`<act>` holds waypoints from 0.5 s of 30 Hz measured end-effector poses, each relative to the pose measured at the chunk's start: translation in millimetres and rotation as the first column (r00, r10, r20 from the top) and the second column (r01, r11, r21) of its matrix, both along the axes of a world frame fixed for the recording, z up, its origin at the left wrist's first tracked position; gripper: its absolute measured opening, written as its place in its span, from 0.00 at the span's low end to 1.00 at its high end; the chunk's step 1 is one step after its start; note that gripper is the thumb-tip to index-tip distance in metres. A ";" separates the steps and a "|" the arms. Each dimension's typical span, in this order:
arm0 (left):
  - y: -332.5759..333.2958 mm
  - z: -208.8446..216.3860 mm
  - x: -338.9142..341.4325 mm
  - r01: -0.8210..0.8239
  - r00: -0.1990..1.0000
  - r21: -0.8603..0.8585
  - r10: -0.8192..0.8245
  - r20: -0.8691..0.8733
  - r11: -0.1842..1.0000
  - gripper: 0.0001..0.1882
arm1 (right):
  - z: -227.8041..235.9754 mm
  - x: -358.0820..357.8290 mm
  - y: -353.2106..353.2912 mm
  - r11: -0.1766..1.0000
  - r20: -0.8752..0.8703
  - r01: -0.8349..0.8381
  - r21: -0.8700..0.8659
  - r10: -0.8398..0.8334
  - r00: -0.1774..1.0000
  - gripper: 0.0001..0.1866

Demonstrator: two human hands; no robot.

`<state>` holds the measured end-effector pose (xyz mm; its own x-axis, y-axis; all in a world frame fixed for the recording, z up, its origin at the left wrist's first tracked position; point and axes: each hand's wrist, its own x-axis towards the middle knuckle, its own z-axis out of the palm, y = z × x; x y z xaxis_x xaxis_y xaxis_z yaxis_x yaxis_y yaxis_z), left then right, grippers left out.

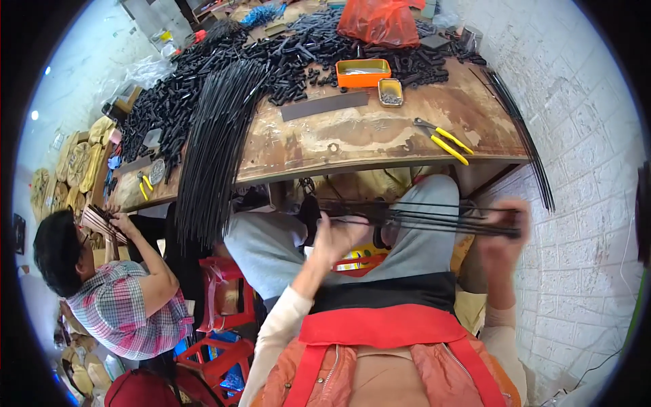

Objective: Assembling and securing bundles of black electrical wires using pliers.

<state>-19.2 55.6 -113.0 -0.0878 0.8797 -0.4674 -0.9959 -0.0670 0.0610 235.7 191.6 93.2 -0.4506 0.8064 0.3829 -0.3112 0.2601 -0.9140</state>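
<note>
Over my lap, my right hand [502,227] is closed around one end of a bundle of thin black rods [434,220], blurred by motion. The rods stretch leftward, fanning slightly, and a dark end piece shows at the grip. My left hand [338,237] is beside their left part, thumb raised and apart from the outstretched fingers; the blur hides whether it touches them. A thick bundle of similar black rods [220,136] lies across the table, its near ends hanging over the front edge. Further thin rods [522,129] overhang the table's right side.
On the wooden table [312,142] are heaped black tubular parts [291,57], an orange-rimmed tin [364,73], a small tray of bits [390,93], a dark flat strip [324,106] and yellow-handled pliers [444,139]. At left, a co-worker [129,292] holds thin rods. A white wall [569,224] stands close right.
</note>
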 end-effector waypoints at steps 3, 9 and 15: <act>-49.8 -5.4 21.5 0.243 0.938 -0.101 -0.260 -0.228 0.965 0.34 | -10.1 -64.8 -40.6 0.942 0.382 -0.337 0.015 0.306 0.872 0.23; -41.4 126.4 20.4 -0.069 0.399 0.120 0.137 -0.907 0.990 0.21 | -35.9 -126.8 -51.6 0.799 0.279 -0.557 -0.225 0.601 0.749 0.21; -50.0 140.8 27.6 -0.237 0.263 0.153 0.215 -0.940 0.959 0.15 | -37.5 -135.4 -36.9 0.784 0.310 -0.584 -0.210 0.620 0.721 0.16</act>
